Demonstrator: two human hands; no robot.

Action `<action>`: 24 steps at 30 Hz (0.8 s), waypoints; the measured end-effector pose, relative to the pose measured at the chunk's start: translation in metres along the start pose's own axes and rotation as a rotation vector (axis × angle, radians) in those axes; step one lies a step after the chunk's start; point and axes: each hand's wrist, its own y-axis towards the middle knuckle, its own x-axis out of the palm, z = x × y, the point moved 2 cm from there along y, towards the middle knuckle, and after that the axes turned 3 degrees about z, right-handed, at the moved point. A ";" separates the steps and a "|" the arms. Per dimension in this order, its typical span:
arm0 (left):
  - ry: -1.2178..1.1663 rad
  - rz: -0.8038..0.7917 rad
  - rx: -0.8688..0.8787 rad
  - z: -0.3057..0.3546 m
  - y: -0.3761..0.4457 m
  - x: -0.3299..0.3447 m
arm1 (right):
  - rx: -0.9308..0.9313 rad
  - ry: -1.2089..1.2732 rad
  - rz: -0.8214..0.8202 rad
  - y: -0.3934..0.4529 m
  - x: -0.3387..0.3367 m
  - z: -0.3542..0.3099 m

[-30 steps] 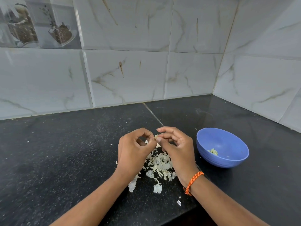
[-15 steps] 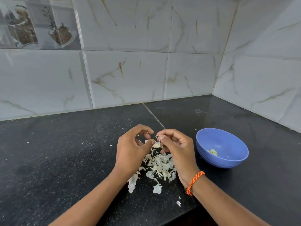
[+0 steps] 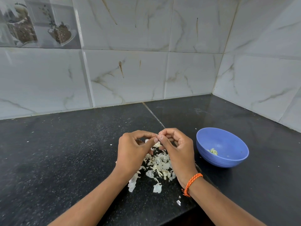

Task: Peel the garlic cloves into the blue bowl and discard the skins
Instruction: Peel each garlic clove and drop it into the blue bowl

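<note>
L hand [image 3: 132, 154]: I see fingers curled, thumb + index tips pinched at a tiny pale bit, prob. a garlic clove [image 3: 157, 135], too small for me to confirm.
R hand [image 3: 178, 149]: fingers curled, thumb + index pinching the same bit; fingertips of both hands touching, held above the skins.
Skins [image 3: 158, 165]: loose pile of papery white scraps on the counter, directly under and between both hands; stray flakes at 6 o'clock of the pile, near the counter's front edge.
Blue bowl [image 3: 228, 162]: upright on the counter, at 3 o'clock of R hand, near but apart.
Peeled cloves [image 3: 213, 151]: small pale cluster inside the bowl, on its left inner slope.
Counter [image 3: 65, 152]: black speckled stone.
Wristband [image 3: 192, 183]: orange cord on R wrist.
Wall [image 3: 127, 70]: marble-look tiles at 12 o'clock.
</note>
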 end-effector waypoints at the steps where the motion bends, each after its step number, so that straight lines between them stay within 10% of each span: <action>1: 0.005 -0.002 0.001 0.000 0.000 0.000 | 0.005 0.006 -0.001 -0.001 0.001 0.001; 24: 0.172 0.046 0.044 -0.001 0.002 -0.004 | -0.103 -0.179 -0.068 -0.004 0.000 0.002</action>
